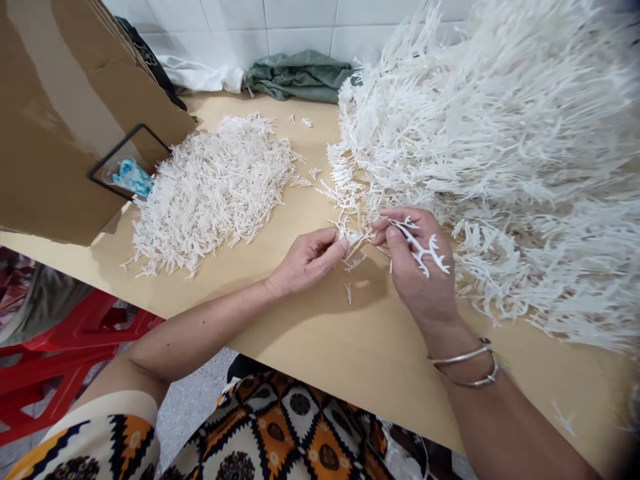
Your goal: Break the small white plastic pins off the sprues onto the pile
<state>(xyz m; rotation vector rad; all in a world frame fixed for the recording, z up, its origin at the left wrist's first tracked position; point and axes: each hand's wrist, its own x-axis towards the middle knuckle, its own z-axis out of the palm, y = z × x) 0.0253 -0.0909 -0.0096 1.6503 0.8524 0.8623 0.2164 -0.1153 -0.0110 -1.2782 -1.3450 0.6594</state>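
Observation:
Both hands meet near the middle of the table (285, 340). My left hand (313, 259) pinches the tip of a white branched plastic piece (350, 235) between thumb and fingers. My right hand (423, 267) is closed around a white plastic twig (425, 250) with short forked ends, which sticks out over the back of the fingers. Whether the two pieces are joined is hidden by the fingers. Close beyond my hands lie more branched stems (345, 180). On the left is a low pile of small white sprigs (215, 190); a large heap of long white branches (500, 127) rises on the right.
A cardboard box (65, 127) stands at the left, with a black wire frame and a blue-and-white cup (131, 177) beside it. Dark green cloth (300, 75) lies along the tiled wall. Red stools (65, 360) stand below the table's left edge.

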